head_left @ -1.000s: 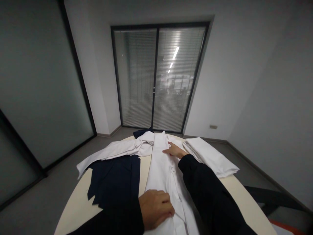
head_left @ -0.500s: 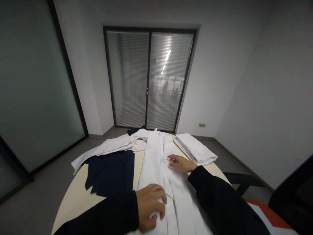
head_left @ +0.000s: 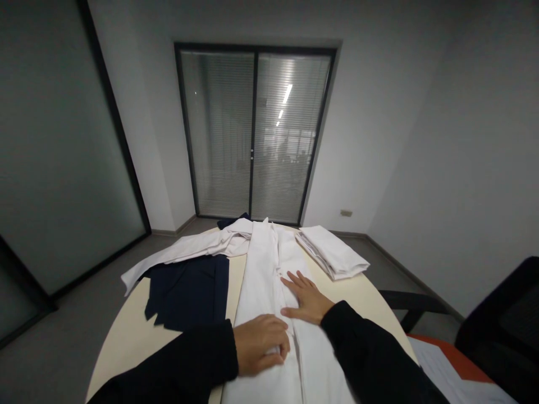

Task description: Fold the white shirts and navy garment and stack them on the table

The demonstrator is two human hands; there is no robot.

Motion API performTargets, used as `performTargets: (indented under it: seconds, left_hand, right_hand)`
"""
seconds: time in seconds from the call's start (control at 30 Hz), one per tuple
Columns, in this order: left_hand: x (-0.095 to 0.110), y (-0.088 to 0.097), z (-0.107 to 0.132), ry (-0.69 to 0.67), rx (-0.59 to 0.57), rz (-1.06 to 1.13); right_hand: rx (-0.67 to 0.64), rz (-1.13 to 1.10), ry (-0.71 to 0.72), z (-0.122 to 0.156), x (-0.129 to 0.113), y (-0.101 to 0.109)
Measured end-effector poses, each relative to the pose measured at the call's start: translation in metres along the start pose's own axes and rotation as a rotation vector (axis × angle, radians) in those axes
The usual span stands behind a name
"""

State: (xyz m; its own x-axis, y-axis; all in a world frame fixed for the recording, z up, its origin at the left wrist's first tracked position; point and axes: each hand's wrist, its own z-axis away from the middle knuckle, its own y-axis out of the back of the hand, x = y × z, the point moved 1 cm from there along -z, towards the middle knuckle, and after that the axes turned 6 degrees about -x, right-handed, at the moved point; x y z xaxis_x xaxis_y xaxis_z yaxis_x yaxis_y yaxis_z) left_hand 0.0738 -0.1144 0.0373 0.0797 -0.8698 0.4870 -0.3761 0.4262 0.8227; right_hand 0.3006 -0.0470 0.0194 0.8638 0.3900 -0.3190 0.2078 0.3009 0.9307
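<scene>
The long white garment (head_left: 259, 269) runs down the middle of the pale table (head_left: 122, 336), between dark cloth (head_left: 189, 294) and a folded white bundle (head_left: 334, 251). The right hand (head_left: 307, 299) spreads its fingers over it; the left hand (head_left: 263, 344) curls on it, and from here I can't tell whether it pinches fabric.

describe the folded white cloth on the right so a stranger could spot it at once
Start at the cream table in front of the glass doors. On its far right side, past the right hand, lies the folded white cloth. Unlike the long white garment spread beneath both that hand and the left hand, it is a compact bundle with layered edges.
</scene>
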Motion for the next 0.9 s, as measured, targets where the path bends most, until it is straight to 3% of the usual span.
performTargets:
  seconds: [0.13, 0.27, 0.33, 0.5, 0.7, 0.9]
  left_hand:
    - [-0.001, -0.012, 0.006, 0.036, -0.131, -0.129]
    - [0.003, -0.008, 0.004, 0.038, -0.164, -0.122]
    - [0.008, -0.002, -0.001, 0.007, -0.13, -0.075]
    - [0.02, 0.006, -0.015, 0.014, 0.097, 0.059]
    - [0.014, -0.018, -0.014, 0.043, -0.153, -0.121]
    - [0.012, -0.018, -0.007, -0.053, -0.104, -0.05]
  right_hand:
    - [0.016, 0.007, 0.001, 0.001, 0.001, -0.003]
    - [0.026, 0.006, 0.014, 0.001, 0.001, -0.006]
    - [0.023, 0.014, 0.009, 0.0, 0.002, -0.006]
    - [0.027, 0.028, 0.011, -0.003, 0.004, -0.01]
    - [0.028, 0.02, 0.011, -0.002, 0.004, -0.009]
    - [0.045, -0.008, 0.018, 0.001, 0.002, -0.008]
